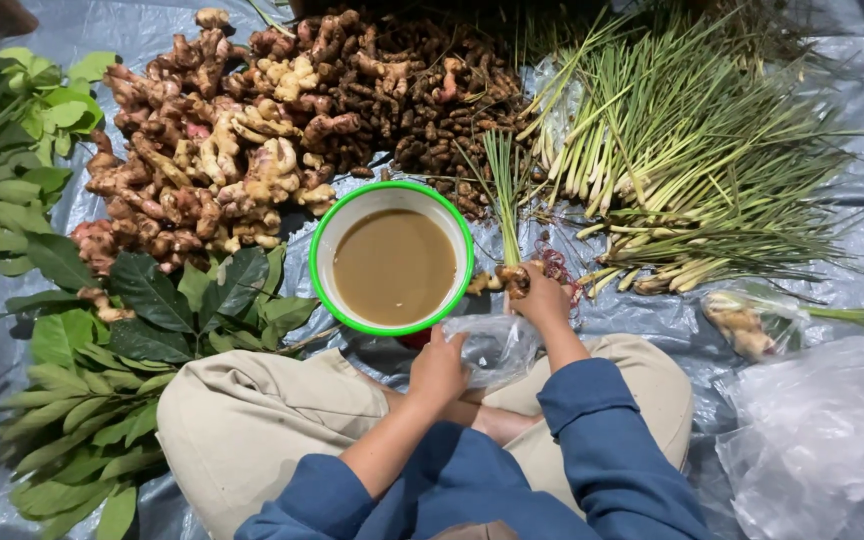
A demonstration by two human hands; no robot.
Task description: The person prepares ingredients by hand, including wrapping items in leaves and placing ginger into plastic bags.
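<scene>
A small bunch of lemongrass (505, 215) and roots is gripped at its base by the right hand (540, 298), the stalks held upright. The mouth of a clear plastic bag (492, 345) is pinched by the left hand (438, 368), just below the right hand. A green-rimmed bowl (393, 258) of brown liquid is set just beside both hands. Behind it, a heap of ginger (212, 160) and a pile of lemongrass stalks (672, 160) are laid on a grey sheet (852, 230). Leaves (102, 380) are spread at the left.
</scene>
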